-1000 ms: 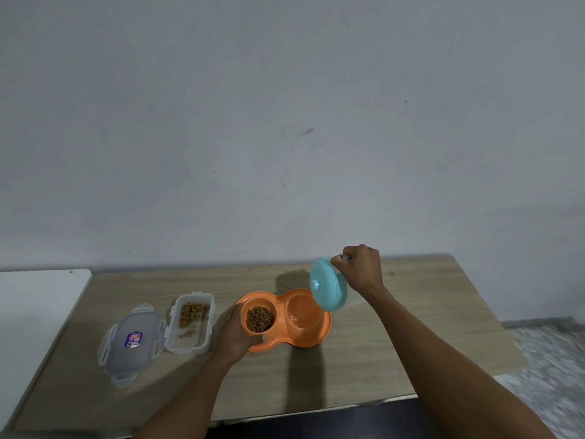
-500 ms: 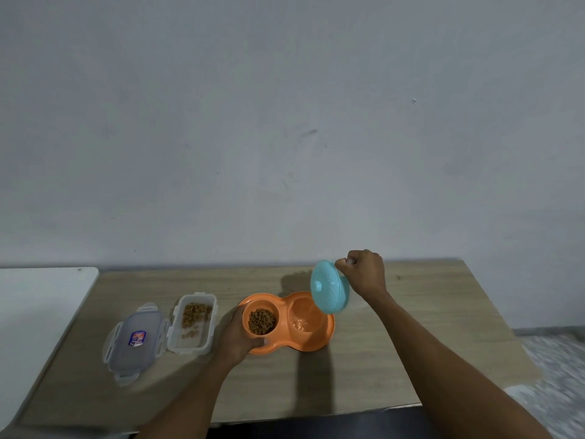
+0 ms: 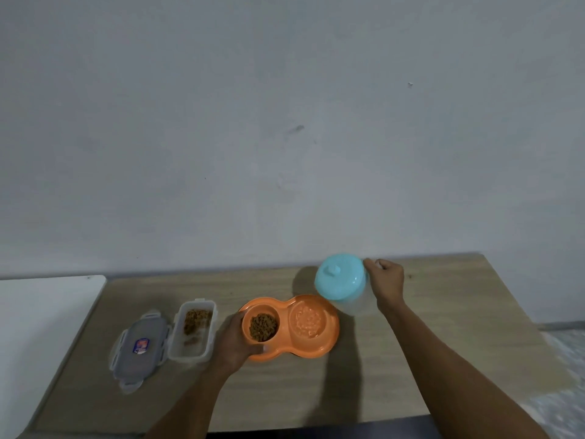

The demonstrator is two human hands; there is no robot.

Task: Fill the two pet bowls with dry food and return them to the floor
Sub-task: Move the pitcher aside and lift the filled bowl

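Double bowl [image 3: 330, 345]: kibble [image 3: 263, 327] left, liquid [image 3: 306, 321] right; rim gripped by left hand [image 3: 232, 343]. Lidded jug [image 3: 340, 282], tilted, gripped by right hand [image 3: 387, 282]. Open box [image 3: 191, 350]: kibble.

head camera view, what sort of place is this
Most likely a plain room in a home, though little shows. A wooden table stands against a bare grey wall, and on it are an orange double pet bowl and an open plastic box of dry food.
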